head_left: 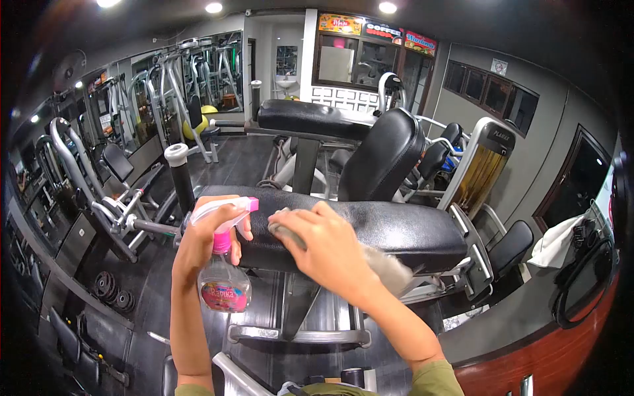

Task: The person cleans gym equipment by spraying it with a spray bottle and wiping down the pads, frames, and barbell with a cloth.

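Observation:
My left hand (210,228) is wrapped round the neck of a clear spray bottle (226,280) with a pink and white trigger head and a pink label. The nozzle points right, over the left end of a black padded arm rest (409,221). On that pad, my right hand (320,244) presses a greyish cloth (389,269), part of which hangs out below the palm and wrist. The pad's surface has a wet-looking shine. Fingers and palm cover most of the cloth.
Behind the near pad stand a second black pad (317,117) and an upright backrest (383,158). A grey post with a white cap (177,155) rises at left. A weight-stack machine (479,168) stands at right, near a white cloth (558,241). Weight plates (105,285) lie on the floor.

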{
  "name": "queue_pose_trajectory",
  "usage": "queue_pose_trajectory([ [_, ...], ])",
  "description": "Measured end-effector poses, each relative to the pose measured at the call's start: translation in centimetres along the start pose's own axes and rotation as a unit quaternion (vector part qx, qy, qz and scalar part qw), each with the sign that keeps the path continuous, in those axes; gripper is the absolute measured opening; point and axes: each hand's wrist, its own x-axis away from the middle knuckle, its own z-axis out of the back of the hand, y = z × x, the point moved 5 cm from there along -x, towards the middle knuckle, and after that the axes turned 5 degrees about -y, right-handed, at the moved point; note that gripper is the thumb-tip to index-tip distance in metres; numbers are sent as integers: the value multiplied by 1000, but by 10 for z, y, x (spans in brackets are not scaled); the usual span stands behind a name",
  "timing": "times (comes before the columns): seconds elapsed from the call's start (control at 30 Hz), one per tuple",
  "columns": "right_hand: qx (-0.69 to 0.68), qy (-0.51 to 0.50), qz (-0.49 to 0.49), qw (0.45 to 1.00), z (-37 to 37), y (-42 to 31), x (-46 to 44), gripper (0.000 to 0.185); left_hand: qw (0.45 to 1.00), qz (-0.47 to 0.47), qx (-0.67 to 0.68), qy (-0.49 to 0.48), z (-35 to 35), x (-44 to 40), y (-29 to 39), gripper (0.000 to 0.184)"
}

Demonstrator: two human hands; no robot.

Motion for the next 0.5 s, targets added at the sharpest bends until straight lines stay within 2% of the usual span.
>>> queue_pose_trajectory([
  [0.07,-18,-3,1,1000,3,0,2,25,1000,-11,17,3,7,-3,-3,35],
  [0.13,-67,-86,49,993,17,11,12,32,999,-23,37,30,12,-6,-5,38],
  [0.17,-69,-88,47,993,32,14,16,32,999,-20,38,30,12,-7,-7,38],
  [0.23,-66,-205,4,976,55,21,25,36,998,-31,46,20,13,-6,-8,39],
  [0.3,-45,-254,-30,966,72,39,27,39,998,-30,47,21,13,-6,-9,39],
  [0.37,45,-248,-61,966,74,64,24,34,999,-29,30,33,11,-6,-8,38],
  [0.43,28,-267,-19,963,61,73,4,30,998,-33,35,34,11,-5,-8,38],
  [0.5,34,-236,23,971,36,77,-14,33,998,-40,40,35,11,-6,-9,38],
])
